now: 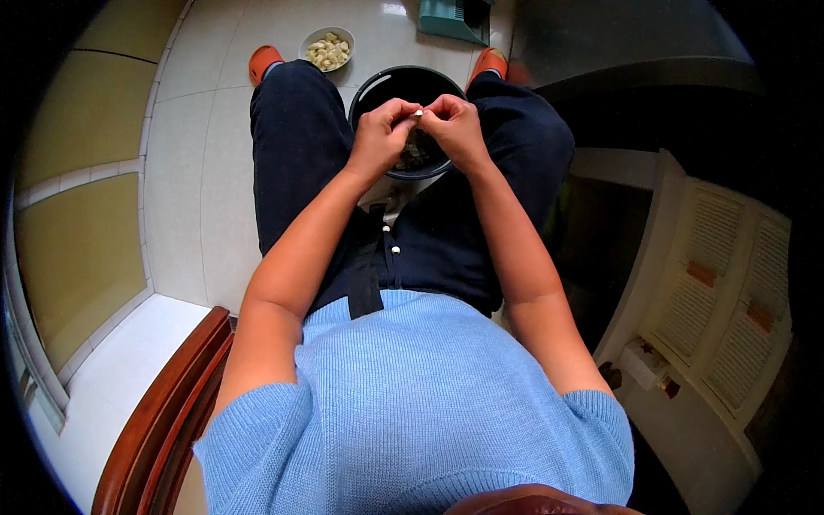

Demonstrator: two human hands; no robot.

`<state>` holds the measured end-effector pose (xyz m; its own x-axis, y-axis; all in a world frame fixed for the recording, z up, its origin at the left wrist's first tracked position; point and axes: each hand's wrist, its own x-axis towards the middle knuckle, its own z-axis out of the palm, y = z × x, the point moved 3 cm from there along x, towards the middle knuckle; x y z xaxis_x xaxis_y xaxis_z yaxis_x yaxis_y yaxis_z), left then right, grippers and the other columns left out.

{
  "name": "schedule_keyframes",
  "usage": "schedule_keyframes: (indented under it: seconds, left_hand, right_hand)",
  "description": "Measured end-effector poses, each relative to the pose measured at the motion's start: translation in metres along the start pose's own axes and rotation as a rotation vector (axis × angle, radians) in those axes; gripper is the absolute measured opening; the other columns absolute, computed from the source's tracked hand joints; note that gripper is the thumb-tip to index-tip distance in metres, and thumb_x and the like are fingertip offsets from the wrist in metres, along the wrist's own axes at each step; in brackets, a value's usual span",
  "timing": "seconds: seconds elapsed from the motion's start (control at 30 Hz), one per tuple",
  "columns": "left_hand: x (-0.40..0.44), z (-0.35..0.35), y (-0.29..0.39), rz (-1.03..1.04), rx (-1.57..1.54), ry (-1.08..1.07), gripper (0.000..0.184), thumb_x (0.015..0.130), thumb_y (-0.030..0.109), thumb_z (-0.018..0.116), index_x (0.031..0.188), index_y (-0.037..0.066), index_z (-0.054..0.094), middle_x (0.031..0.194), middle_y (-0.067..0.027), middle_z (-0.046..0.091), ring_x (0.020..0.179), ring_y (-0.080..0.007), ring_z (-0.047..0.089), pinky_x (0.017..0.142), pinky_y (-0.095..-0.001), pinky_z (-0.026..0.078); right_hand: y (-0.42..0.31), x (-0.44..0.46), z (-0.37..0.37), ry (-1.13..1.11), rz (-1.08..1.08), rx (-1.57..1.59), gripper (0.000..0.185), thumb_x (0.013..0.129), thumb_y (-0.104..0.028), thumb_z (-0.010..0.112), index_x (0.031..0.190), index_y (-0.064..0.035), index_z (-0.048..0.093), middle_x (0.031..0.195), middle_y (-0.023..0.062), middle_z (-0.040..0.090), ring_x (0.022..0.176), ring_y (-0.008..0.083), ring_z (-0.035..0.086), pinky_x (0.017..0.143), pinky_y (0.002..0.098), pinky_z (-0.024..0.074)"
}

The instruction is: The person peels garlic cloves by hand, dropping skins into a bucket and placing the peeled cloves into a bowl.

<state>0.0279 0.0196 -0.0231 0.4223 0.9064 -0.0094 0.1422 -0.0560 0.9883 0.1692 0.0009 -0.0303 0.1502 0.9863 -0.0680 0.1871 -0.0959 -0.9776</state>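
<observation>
i see my left hand and right hand pinching a small clove. probably light, firm, slippery — best held by its ends.

We seem to be in a home, perhaps its kitchen: tiled floor, clogs, a bucket and a bowl of what looks like garlic.

A pale tiled floor caught a white glare.
Left of that floor stood olive-yellow panels in pale framing; at its near end, reddish-brown wooden furniture; to its right, a dark glossy surface and a pale panel bearing printed text.
</observation>
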Motion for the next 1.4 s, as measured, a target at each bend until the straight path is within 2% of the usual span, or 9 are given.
schedule_keyframes:
  seconds: [0.1, 0.3, 0.47, 0.73, 0.97, 1.07, 1.13, 1.23, 1.4]
  left_hand:
    - [0.006, -0.001, -0.003, -0.038, -0.190, 0.042, 0.017, 0.084, 0.002, 0.054, 0.101, -0.001, 0.057, 0.091, -0.0064, 0.063, 0.084, -0.0112, 0.059, 0.075, -0.0237, 0.047]
    - [0.008, -0.001, -0.004, -0.257, -0.598, 0.011, 0.025, 0.088, 0.008, 0.051, 0.112, 0.000, 0.052, 0.100, -0.0046, 0.059, 0.088, -0.0108, 0.057, 0.076, -0.0238, 0.047]
    - [0.007, -0.001, -0.003, -0.365, -0.679, -0.068, 0.031, 0.088, 0.010, 0.052, 0.117, 0.002, 0.051, 0.100, -0.0035, 0.059, 0.086, -0.0089, 0.056, 0.072, -0.0216, 0.046]
    - [0.005, 0.000, -0.009, -0.247, -0.412, -0.069, 0.039, 0.089, 0.014, 0.053, 0.124, -0.001, 0.046, 0.099, -0.0020, 0.059, 0.084, -0.0057, 0.053, 0.073, -0.0193, 0.042]
    - [0.009, -0.006, -0.014, -0.134, -0.124, -0.131, 0.040, 0.089, 0.014, 0.052, 0.125, -0.002, 0.045, 0.105, -0.0053, 0.059, 0.091, -0.0086, 0.054, 0.080, -0.0221, 0.043]
    - [0.008, -0.007, -0.005, -0.057, 0.047, -0.148, 0.041, 0.089, 0.015, 0.051, 0.125, -0.002, 0.044, 0.109, -0.0113, 0.060, 0.095, -0.0138, 0.056, 0.083, -0.0251, 0.043]
    - [0.007, -0.008, 0.001, 0.128, 0.226, -0.029, 0.040, 0.086, 0.013, 0.050, 0.121, -0.005, 0.046, 0.101, -0.0232, 0.060, 0.091, -0.0308, 0.061, 0.079, -0.0334, 0.046]
    - [0.006, -0.007, 0.002, 0.193, 0.250, -0.034, 0.038, 0.085, 0.012, 0.049, 0.119, -0.005, 0.046, 0.105, -0.0259, 0.057, 0.095, -0.0374, 0.057, 0.083, -0.0370, 0.045]
    - [0.001, -0.002, 0.001, 0.259, 0.307, -0.091, 0.036, 0.086, 0.011, 0.046, 0.119, -0.003, 0.045, 0.108, -0.0242, 0.055, 0.100, -0.0368, 0.054, 0.085, -0.0384, 0.043]
  right_hand:
    - [-0.007, -0.003, 0.004, -0.004, 0.144, 0.262, 0.014, 0.078, -0.015, 0.064, 0.078, -0.0009, 0.064, 0.068, 0.0004, 0.061, 0.057, 0.0045, 0.051, 0.052, 0.0189, 0.0409]
    - [-0.012, 0.001, 0.002, 0.077, 0.130, 0.402, 0.016, 0.083, -0.010, 0.060, 0.095, -0.0007, 0.064, 0.077, 0.0018, 0.063, 0.059, 0.0054, 0.054, 0.051, 0.0169, 0.0406]
    - [-0.013, 0.000, 0.002, 0.031, -0.005, 0.114, 0.015, 0.084, -0.010, 0.059, 0.095, -0.0004, 0.064, 0.079, 0.0032, 0.065, 0.066, 0.0065, 0.059, 0.053, 0.0173, 0.0439]
    - [-0.010, 0.001, 0.002, -0.042, 0.037, 0.078, 0.015, 0.085, -0.010, 0.058, 0.093, 0.0009, 0.064, 0.078, 0.0038, 0.065, 0.066, 0.0071, 0.060, 0.057, 0.0192, 0.0487]
    - [-0.005, 0.001, 0.003, -0.024, -0.039, 0.064, 0.017, 0.080, -0.010, 0.060, 0.092, 0.0007, 0.066, 0.073, 0.0053, 0.066, 0.061, 0.0077, 0.059, 0.055, 0.0214, 0.0467]
    - [0.002, 0.002, 0.003, -0.014, -0.119, -0.044, 0.018, 0.077, -0.012, 0.061, 0.091, 0.0000, 0.066, 0.072, 0.0091, 0.066, 0.060, 0.0105, 0.060, 0.056, 0.0235, 0.0474]
    - [0.002, 0.003, 0.003, -0.005, -0.158, -0.078, 0.019, 0.076, -0.013, 0.062, 0.089, -0.0001, 0.066, 0.071, 0.0113, 0.065, 0.059, 0.0121, 0.061, 0.056, 0.0245, 0.0475]
    - [0.004, 0.003, 0.003, -0.027, -0.121, -0.102, 0.021, 0.074, -0.017, 0.062, 0.087, 0.0003, 0.066, 0.069, 0.0138, 0.064, 0.058, 0.0147, 0.061, 0.056, 0.0256, 0.0471]
    - [-0.006, -0.001, 0.003, -0.066, -0.093, -0.172, 0.020, 0.072, -0.017, 0.063, 0.077, 0.0015, 0.063, 0.062, 0.0120, 0.061, 0.055, 0.0107, 0.057, 0.052, 0.0254, 0.0453]
